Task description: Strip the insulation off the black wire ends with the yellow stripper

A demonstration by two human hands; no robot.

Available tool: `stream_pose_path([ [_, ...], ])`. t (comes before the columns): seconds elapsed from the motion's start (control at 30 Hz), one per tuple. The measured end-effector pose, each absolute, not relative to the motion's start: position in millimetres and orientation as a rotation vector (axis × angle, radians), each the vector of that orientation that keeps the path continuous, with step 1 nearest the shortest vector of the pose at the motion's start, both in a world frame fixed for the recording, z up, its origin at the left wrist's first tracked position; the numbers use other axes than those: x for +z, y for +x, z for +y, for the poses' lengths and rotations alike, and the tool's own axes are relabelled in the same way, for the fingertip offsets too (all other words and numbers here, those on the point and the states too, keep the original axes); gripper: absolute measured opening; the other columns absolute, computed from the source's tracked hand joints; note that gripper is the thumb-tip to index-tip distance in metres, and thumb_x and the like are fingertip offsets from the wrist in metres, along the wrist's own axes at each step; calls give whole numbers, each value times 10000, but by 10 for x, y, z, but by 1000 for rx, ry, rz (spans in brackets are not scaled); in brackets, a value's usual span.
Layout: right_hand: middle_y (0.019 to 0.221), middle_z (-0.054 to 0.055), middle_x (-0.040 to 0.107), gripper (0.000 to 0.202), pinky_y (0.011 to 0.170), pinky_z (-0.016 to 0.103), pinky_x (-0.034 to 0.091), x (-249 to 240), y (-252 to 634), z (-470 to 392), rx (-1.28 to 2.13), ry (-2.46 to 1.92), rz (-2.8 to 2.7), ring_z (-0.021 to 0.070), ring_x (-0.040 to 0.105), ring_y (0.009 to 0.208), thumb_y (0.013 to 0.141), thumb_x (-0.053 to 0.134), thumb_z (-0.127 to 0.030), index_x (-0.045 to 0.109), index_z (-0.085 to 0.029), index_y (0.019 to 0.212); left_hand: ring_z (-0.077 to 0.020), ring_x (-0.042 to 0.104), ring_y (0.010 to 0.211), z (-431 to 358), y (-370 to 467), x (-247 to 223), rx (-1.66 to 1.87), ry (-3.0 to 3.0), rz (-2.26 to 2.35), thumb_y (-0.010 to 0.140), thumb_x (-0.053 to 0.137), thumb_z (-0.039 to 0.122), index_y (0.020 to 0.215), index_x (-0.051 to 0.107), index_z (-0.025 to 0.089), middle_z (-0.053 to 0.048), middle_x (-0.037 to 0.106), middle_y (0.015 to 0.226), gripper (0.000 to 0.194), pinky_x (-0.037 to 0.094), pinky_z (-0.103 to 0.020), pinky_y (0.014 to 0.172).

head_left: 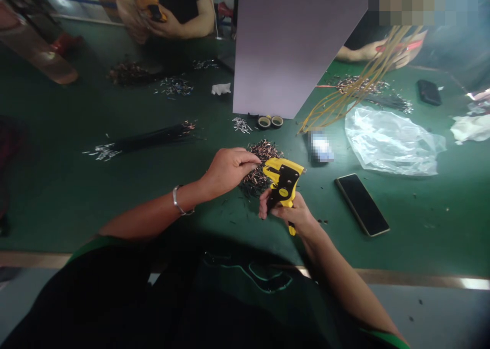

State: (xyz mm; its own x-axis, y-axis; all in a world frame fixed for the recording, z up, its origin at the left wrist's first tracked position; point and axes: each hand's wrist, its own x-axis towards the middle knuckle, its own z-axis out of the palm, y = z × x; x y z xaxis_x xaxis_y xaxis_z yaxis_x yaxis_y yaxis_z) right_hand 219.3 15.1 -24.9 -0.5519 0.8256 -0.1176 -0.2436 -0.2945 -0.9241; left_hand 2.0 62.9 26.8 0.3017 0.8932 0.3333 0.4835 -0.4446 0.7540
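Note:
Yellow and black wire strippers [285,178] are held upright in my right hand [294,211], its fingers wrapped round the handles. My left hand [231,170] is closed in a pinch just left of the tool's jaws; what sits between the fingertips is too small to make out. Beneath both hands lies a pile of short wire scraps [254,183]. A bundle of black wires [153,138] with bright ends rests on the green table [115,201] to the left. Beyond the pile are small silvery pieces [242,125] and two tape rolls [270,122].
A grey panel [283,48] stands behind the tape rolls. To the right are yellow wires [329,109], a clear plastic bag [390,140] and a phone [362,204]. Across the table, one person holds an orange tool [152,8]; another person's hands [401,53] hold something red.

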Motion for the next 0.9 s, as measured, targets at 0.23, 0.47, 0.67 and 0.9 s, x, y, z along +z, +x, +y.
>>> stream_pose_path([
  [0.23,702,23,693,254,648,388,543,-244,2216,135,1918,-775,-1247,199,645,609,701,739,-221,689,-177,946,-136,682,758,630,17,269,1016,2037,1218,860,586,186,864,759,218,-19,760,869,176,529,-280,725],
  [0.47,635,5,655,178,554,342,528,-237,2172,100,1907,-797,-1180,160,595,520,700,775,-232,691,-164,842,-136,679,747,648,14,239,1017,2042,1217,853,592,179,863,764,220,-14,760,858,177,520,-269,709],
  [0.67,583,-13,622,164,520,316,492,-245,2122,67,1831,-887,-1214,145,568,492,722,779,-260,666,-170,799,-141,682,758,686,12,186,990,2027,1232,852,596,174,877,770,216,-20,758,861,181,515,-273,703],
  [0.9,532,-35,599,170,470,284,451,-301,2069,41,1714,-1050,-1263,127,540,444,715,748,-275,621,-184,784,-131,671,727,740,2,137,964,2025,1239,846,598,169,871,778,213,-22,755,846,188,511,-268,679],
])
